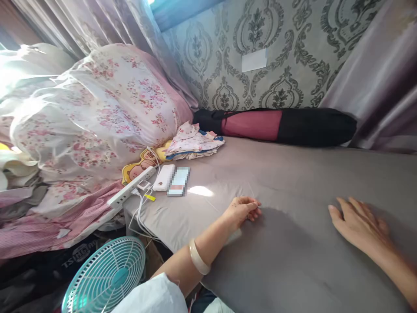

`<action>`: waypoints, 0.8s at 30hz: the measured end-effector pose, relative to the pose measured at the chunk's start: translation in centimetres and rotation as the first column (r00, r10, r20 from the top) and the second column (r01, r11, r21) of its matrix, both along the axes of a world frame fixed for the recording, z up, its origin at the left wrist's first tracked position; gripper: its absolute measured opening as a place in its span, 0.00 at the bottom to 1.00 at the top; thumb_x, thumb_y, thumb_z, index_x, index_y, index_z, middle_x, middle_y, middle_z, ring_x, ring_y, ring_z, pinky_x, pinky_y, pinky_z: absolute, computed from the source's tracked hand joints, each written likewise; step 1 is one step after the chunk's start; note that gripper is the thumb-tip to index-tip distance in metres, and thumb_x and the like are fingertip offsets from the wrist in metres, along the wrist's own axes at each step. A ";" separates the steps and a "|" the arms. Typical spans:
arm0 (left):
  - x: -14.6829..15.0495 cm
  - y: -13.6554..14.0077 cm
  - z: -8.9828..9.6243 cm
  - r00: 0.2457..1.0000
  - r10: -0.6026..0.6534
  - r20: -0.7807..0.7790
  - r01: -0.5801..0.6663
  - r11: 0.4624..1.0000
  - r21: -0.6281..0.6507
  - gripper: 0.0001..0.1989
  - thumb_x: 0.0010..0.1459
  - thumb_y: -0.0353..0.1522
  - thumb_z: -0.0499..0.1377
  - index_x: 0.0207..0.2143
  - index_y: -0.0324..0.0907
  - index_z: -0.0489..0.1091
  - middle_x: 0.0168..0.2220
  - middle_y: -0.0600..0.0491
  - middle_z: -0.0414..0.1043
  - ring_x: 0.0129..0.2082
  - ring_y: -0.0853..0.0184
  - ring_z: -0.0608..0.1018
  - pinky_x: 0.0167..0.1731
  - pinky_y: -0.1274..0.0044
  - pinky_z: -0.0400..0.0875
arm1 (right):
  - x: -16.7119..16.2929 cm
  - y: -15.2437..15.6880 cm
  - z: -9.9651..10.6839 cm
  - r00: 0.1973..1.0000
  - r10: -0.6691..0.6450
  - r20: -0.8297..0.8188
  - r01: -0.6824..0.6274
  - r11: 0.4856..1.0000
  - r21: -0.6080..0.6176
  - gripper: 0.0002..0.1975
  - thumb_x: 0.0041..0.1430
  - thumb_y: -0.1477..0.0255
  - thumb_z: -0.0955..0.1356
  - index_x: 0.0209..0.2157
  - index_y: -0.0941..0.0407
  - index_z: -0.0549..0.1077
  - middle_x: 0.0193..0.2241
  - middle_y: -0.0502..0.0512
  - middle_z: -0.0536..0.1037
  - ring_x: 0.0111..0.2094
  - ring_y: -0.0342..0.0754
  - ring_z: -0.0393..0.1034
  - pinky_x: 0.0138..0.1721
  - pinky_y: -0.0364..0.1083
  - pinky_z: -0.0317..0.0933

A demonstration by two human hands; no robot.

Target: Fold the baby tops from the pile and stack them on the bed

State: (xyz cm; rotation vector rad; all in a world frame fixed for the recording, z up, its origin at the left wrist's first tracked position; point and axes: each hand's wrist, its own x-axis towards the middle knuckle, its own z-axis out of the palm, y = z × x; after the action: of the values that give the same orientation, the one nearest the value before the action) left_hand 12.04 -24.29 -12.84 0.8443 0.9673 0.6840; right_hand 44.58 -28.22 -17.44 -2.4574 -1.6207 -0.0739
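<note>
My left hand (245, 208) is over the grey sheet (280, 174), near the middle of the view. Its fingers are curled in with the thumb against them; whatever they hold, if anything, is hidden or too small to name. A pale bangle (198, 257) circles that forearm. On the right, my right hand (361, 221) is palm down on or just above the sheet, fingers stretched out and holding nothing. Left of my left hand lie a phone (178, 181) with a pixelated screen and a white device like a power bank (163, 178).
A white power strip (132, 187) with cables lies at the sheet's left edge, above a teal fan (107, 278). Folded clothes (194, 143) lie beside the floral bedding (107, 104). A long black-and-red bag (276, 125) rests along the patterned wall.
</note>
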 end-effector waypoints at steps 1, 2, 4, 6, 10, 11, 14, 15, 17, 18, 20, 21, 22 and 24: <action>-0.3 0.3 0.3 1.000 -0.010 0.012 0.011 0.999 -0.041 0.10 0.51 0.34 0.67 0.31 0.37 0.72 0.22 0.54 0.72 0.18 0.77 0.69 0.22 0.82 0.61 | -1.0 0.5 -0.1 0.999 0.039 -0.020 -0.039 0.999 0.000 0.40 0.57 0.52 0.45 0.69 0.46 0.51 0.63 0.69 0.62 0.67 0.60 0.51 0.59 0.63 0.48; -0.7 0.6 0.5 1.000 -0.016 0.018 0.018 0.997 -0.076 0.09 0.51 0.33 0.67 0.31 0.36 0.72 0.23 0.54 0.73 0.18 0.77 0.70 0.21 0.83 0.62 | -2.0 1.0 -0.2 0.997 0.069 -0.045 -0.069 0.998 -0.001 0.40 0.57 0.52 0.46 0.69 0.46 0.52 0.63 0.69 0.61 0.67 0.60 0.50 0.60 0.63 0.48; -1.7 1.3 1.1 1.000 -0.008 0.012 0.009 0.994 -0.107 0.07 0.52 0.31 0.67 0.31 0.36 0.73 0.23 0.53 0.73 0.19 0.77 0.70 0.22 0.83 0.62 | -3.9 1.7 -0.3 0.992 0.106 -0.071 -0.107 0.994 -0.007 0.38 0.57 0.53 0.47 0.67 0.47 0.56 0.64 0.68 0.60 0.67 0.60 0.50 0.61 0.62 0.48; -3.0 2.3 1.6 0.999 0.034 -0.001 -0.034 0.995 -0.098 0.05 0.53 0.29 0.66 0.32 0.36 0.73 0.24 0.53 0.74 0.19 0.78 0.71 0.22 0.84 0.63 | -5.7 2.4 -0.2 0.988 0.143 -0.066 -0.144 0.989 -0.017 0.38 0.58 0.54 0.47 0.65 0.51 0.61 0.65 0.68 0.60 0.67 0.61 0.51 0.62 0.61 0.49; -6.4 5.4 2.6 0.971 0.238 -0.034 -0.239 0.970 -0.045 0.02 0.53 0.24 0.64 0.31 0.35 0.73 0.23 0.54 0.73 0.18 0.78 0.70 0.20 0.84 0.61 | -9.0 3.2 0.2 0.973 0.226 -0.045 -0.227 0.974 -0.017 0.35 0.60 0.57 0.50 0.61 0.58 0.66 0.64 0.69 0.61 0.66 0.62 0.52 0.62 0.61 0.50; -7.3 6.3 2.9 0.952 0.304 -0.039 -0.305 0.952 -0.020 0.03 0.52 0.23 0.64 0.31 0.35 0.73 0.23 0.54 0.73 0.18 0.78 0.69 0.20 0.84 0.61 | -9.8 3.3 0.3 0.969 0.246 -0.039 -0.247 0.969 -0.016 0.35 0.60 0.58 0.50 0.60 0.59 0.66 0.64 0.69 0.61 0.66 0.62 0.53 0.62 0.61 0.51; -10.3 9.1 4.2 0.857 0.512 -0.063 -0.512 0.859 0.019 0.04 0.51 0.22 0.65 0.29 0.34 0.72 0.20 0.54 0.70 0.16 0.78 0.67 0.19 0.84 0.59 | -12.0 3.3 0.5 0.950 0.310 -0.029 -0.311 0.950 -0.031 0.33 0.61 0.59 0.52 0.60 0.59 0.67 0.65 0.68 0.60 0.66 0.61 0.53 0.63 0.61 0.50; -11.3 10.0 4.7 0.837 0.544 -0.067 -0.544 0.839 0.020 0.04 0.52 0.22 0.64 0.28 0.35 0.70 0.19 0.55 0.69 0.15 0.78 0.66 0.18 0.84 0.57 | -12.6 3.2 0.5 0.943 0.330 -0.029 -0.331 0.943 -0.037 0.32 0.62 0.59 0.52 0.60 0.58 0.66 0.65 0.67 0.60 0.66 0.61 0.53 0.63 0.61 0.50; -13.3 11.6 5.7 0.790 0.609 -0.067 -0.608 0.793 0.038 0.05 0.56 0.22 0.60 0.27 0.35 0.69 0.19 0.56 0.68 0.15 0.79 0.65 0.17 0.84 0.57 | -13.8 3.0 0.6 0.933 0.358 -0.035 -0.359 0.932 -0.048 0.31 0.62 0.60 0.52 0.61 0.56 0.66 0.66 0.65 0.60 0.67 0.59 0.52 0.64 0.61 0.49; -14.4 12.4 6.1 0.761 0.645 -0.067 -0.643 0.764 0.054 0.06 0.57 0.22 0.58 0.27 0.36 0.68 0.18 0.57 0.66 0.15 0.79 0.64 0.17 0.85 0.56 | -14.3 2.9 0.6 0.929 0.368 -0.038 -0.370 0.928 -0.051 0.31 0.63 0.60 0.53 0.61 0.55 0.66 0.66 0.64 0.59 0.67 0.59 0.52 0.64 0.61 0.48; -16.4 13.9 6.9 0.697 0.714 -0.071 -0.707 0.700 0.098 0.07 0.58 0.22 0.57 0.27 0.36 0.67 0.18 0.58 0.65 0.14 0.80 0.63 0.16 0.86 0.55 | -15.0 2.7 0.5 0.923 0.382 -0.034 -0.384 0.922 -0.048 0.30 0.63 0.60 0.53 0.61 0.55 0.66 0.66 0.64 0.59 0.67 0.59 0.52 0.65 0.61 0.48; -17.3 14.6 7.2 0.658 0.749 -0.076 -0.739 0.662 0.121 0.06 0.57 0.22 0.58 0.27 0.36 0.67 0.19 0.57 0.66 0.15 0.80 0.64 0.17 0.86 0.56 | -15.2 2.6 0.4 0.921 0.389 -0.027 -0.390 0.920 -0.040 0.30 0.64 0.60 0.53 0.61 0.55 0.66 0.66 0.64 0.59 0.67 0.59 0.52 0.65 0.62 0.48; -18.3 15.3 7.4 0.616 0.783 -0.088 -0.770 0.622 0.144 0.06 0.56 0.22 0.59 0.27 0.37 0.66 0.19 0.57 0.67 0.15 0.80 0.64 0.17 0.86 0.57 | -15.4 2.5 0.2 0.918 0.396 -0.015 -0.396 0.918 -0.026 0.30 0.65 0.61 0.53 0.61 0.56 0.66 0.66 0.64 0.60 0.67 0.59 0.52 0.64 0.62 0.48; -20.1 16.7 7.5 0.518 0.847 -0.115 -0.825 0.531 0.195 0.06 0.52 0.22 0.61 0.29 0.38 0.66 0.19 0.58 0.66 0.15 0.78 0.64 0.16 0.85 0.57 | -15.5 2.3 -0.1 0.913 0.407 0.017 -0.408 0.913 0.014 0.30 0.67 0.61 0.51 0.62 0.59 0.65 0.65 0.66 0.61 0.67 0.60 0.52 0.64 0.63 0.48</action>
State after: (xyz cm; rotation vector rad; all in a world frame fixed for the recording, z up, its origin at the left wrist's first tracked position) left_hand -8.03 -7.58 -5.31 0.4901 1.5575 1.5408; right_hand 29.10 -25.97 -17.52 -2.0547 -2.0904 -0.0421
